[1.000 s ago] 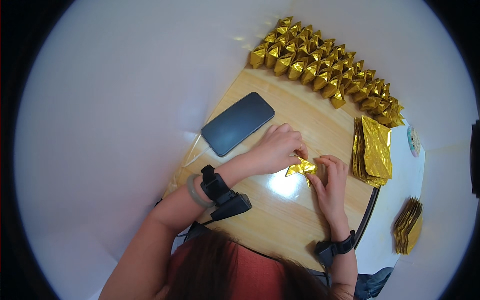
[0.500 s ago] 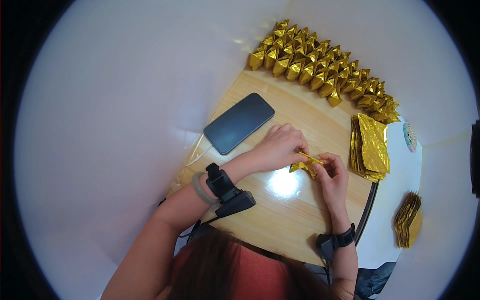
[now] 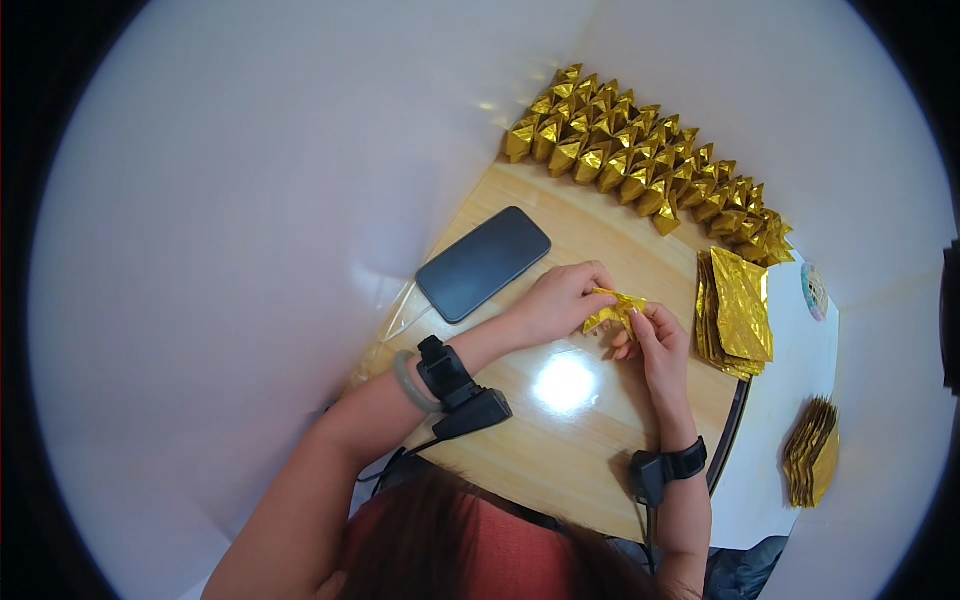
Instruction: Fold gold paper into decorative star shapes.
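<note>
A small piece of folded gold foil paper [image 3: 617,308] is held between my two hands, above the wooden table [image 3: 480,415]. My left hand [image 3: 562,302] pinches its left end between thumb and fingers. At its right end, my right hand [image 3: 658,340] grips it with the thumb on top and fingers curled beneath. The fingers hide part of the paper, so its exact folds cannot be made out. Right of my hands lies a stack of flat gold foil papers [image 3: 742,305]. Several rows of folded gold paper ingots [image 3: 640,160] stand along the table's far edge.
A black smartphone [image 3: 484,264] with a white cable lies left of my hands. On a white surface [image 3: 770,440] at the right are another stack of gold papers [image 3: 811,455] and a round patterned object [image 3: 814,291]. White walls [image 3: 250,200] border the table.
The gold paper has turned between my hands and shows more of its upper face. My right thumb now presses on top of it. The whole view has shifted slightly downward.
</note>
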Demonstrator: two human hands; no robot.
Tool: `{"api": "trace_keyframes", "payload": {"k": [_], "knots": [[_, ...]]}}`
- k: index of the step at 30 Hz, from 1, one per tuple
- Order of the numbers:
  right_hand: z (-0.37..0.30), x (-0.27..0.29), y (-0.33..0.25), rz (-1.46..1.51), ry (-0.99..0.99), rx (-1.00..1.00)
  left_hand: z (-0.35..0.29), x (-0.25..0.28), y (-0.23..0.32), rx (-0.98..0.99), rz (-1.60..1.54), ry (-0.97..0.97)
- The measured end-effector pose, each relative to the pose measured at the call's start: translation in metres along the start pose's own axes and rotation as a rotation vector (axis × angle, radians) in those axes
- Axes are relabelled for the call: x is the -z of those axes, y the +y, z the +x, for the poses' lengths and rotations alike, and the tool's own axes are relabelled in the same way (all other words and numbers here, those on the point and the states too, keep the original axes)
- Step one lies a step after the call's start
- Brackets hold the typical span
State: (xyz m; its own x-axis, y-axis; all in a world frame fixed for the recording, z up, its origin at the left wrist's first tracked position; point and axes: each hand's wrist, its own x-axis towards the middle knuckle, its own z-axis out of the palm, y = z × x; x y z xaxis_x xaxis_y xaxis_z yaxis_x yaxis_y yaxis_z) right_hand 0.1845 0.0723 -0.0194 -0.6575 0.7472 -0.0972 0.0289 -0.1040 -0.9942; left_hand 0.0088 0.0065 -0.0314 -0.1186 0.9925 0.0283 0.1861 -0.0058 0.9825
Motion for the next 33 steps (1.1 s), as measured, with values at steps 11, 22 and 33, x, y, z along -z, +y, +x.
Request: {"api": "trace_keyframes", "payload": {"k": [11, 22, 33], "knots": [[-0.002, 0.003, -0.001, -0.035, 0.031, -0.012, 0.001, 0.001, 0.004, 0.029, -0.281, 0.014], [-0.003, -0.002, -0.004, -0.179, 0.079, 0.007, -0.007, 0.002, 0.015, -0.442, 0.471, 0.367], [-0.002, -0.001, 0.007, -0.251, 0.150, 0.150, -0.004, -0.003, 0.012, -0.188, 0.176, 0.183]]}}
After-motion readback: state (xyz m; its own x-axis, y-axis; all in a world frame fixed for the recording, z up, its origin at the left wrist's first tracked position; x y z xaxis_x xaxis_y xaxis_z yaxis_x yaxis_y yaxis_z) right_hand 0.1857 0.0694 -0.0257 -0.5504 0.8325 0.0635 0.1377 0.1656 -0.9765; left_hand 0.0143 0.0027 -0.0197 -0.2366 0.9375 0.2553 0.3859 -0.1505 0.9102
